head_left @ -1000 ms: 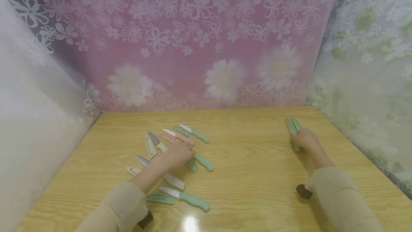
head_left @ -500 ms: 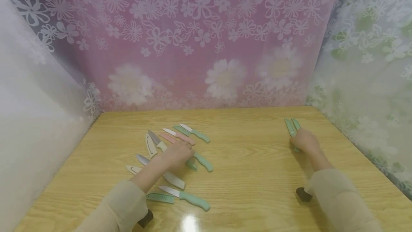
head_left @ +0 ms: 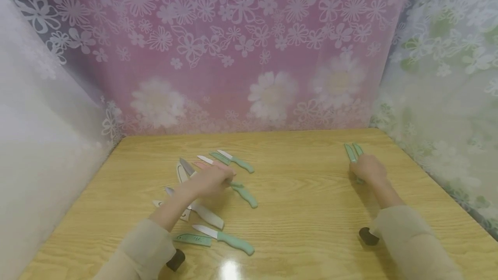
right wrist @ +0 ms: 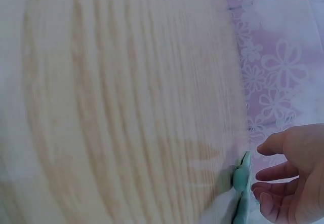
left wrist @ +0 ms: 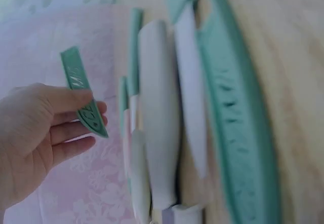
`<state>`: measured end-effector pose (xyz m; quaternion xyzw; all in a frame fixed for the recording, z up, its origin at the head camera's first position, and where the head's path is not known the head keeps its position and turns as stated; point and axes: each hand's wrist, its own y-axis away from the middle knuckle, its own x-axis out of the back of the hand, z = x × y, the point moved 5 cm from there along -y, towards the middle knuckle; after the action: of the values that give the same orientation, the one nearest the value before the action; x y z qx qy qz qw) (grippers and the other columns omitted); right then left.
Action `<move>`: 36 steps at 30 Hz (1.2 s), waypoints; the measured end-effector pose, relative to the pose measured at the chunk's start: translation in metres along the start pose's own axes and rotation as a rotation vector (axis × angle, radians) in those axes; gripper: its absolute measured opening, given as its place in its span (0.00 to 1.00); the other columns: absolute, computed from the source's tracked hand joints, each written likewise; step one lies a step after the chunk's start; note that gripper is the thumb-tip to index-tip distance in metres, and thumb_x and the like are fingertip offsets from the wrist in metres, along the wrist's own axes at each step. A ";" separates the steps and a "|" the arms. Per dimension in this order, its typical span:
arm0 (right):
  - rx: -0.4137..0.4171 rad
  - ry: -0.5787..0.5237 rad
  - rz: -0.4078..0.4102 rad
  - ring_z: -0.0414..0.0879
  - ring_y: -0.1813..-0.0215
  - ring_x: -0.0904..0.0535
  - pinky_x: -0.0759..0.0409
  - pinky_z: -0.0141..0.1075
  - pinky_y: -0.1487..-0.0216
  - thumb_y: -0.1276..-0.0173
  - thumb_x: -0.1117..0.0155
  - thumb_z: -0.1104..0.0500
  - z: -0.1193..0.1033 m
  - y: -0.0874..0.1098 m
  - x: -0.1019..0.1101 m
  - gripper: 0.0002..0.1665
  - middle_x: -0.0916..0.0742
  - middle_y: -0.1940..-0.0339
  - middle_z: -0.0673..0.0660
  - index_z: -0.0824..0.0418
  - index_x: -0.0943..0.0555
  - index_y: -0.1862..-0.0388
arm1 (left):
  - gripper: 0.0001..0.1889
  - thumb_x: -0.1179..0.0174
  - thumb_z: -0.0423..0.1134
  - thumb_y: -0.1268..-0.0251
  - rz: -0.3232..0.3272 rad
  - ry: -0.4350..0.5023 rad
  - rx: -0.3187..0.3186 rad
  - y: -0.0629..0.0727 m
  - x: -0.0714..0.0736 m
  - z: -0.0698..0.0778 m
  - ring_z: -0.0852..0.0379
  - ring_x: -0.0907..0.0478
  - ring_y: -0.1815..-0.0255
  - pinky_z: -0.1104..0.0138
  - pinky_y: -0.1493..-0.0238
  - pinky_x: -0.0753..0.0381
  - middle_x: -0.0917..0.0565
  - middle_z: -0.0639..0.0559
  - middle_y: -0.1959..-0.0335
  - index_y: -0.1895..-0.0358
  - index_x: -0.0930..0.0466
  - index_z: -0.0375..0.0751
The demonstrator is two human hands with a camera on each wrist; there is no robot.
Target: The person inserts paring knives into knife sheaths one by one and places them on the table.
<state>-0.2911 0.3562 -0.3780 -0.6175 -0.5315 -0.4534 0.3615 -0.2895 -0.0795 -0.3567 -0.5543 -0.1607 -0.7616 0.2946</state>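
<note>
Green sheath [left wrist: 77, 77], small, lettered, pinched between thumb and fingers of the left hand [head_left: 212, 180]; grip closed on it, remaining fingers loosely spread. Sheath appears raised above the table [head_left: 295, 202], over the left-hand group; no blade seen in it.

Just beside that hand: middle green knife [head_left: 246, 196], handle showing, blade hidden. Beyond: pink knife [head_left: 219, 164] with pink sheath [head_left: 200, 164], then far green knife [head_left: 243, 164] with its green cover [head_left: 218, 157]. Closer to the person: cream knife [head_left: 208, 216], partly under the forearm; near green knife [head_left: 235, 242], blade bare, lettered cover [head_left: 193, 239] alongside.

Well apart, right side: two green pieces [head_left: 349, 151] side by side, probably knives in covers. Right hand [head_left: 368, 168] over their near ends, thumb and forefinger parted, nothing visibly clasped; whether fingertips touch, cannot tell.

Progress, as judged: one sheath in hand, not fitted to anything; the right-hand pair grouped; the left group largely unhandled, several blades uncovered. Pink floral cloth [head_left: 268, 55] behind.
</note>
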 end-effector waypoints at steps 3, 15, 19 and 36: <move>0.007 0.003 0.000 0.43 0.84 0.35 0.35 0.28 0.85 0.36 0.54 0.56 -0.005 0.002 0.002 0.17 0.28 0.86 0.53 0.62 0.31 0.83 | 0.09 0.46 0.33 0.33 0.053 0.040 -0.002 -0.001 0.008 -0.005 0.66 0.39 0.84 0.77 0.82 0.36 0.34 0.60 0.82 0.74 0.28 0.41; 0.210 -0.022 0.043 0.40 0.88 0.38 0.37 0.27 0.86 0.32 0.56 0.57 -0.053 0.008 0.001 0.21 0.28 0.89 0.52 0.74 0.26 0.73 | 0.17 0.46 0.40 0.32 0.142 0.347 0.138 0.005 0.011 -0.023 0.49 0.19 0.67 0.64 0.65 0.19 0.17 0.45 0.58 0.44 0.25 0.37; 0.256 -0.046 0.034 0.44 0.81 0.29 0.23 0.37 0.77 0.30 0.54 0.56 -0.074 0.008 -0.007 0.26 0.19 0.77 0.62 0.82 0.28 0.52 | 0.17 0.44 0.43 0.34 0.193 0.446 0.227 0.005 0.010 -0.030 0.48 0.20 0.68 0.61 0.64 0.20 0.18 0.46 0.56 0.46 0.23 0.39; 0.451 -0.063 -0.099 0.43 0.72 0.24 0.20 0.39 0.67 0.32 0.45 0.55 -0.183 0.038 -0.045 0.16 0.16 0.68 0.56 0.67 0.20 0.58 | 0.15 0.44 0.41 0.35 0.465 0.933 0.410 0.003 0.010 -0.047 0.48 0.32 0.47 0.47 0.44 0.33 0.15 0.41 0.63 0.49 0.22 0.37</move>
<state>-0.2866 0.1649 -0.3593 -0.5081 -0.6599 -0.3207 0.4510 -0.3250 -0.1115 -0.3628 -0.1106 -0.0317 -0.7944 0.5965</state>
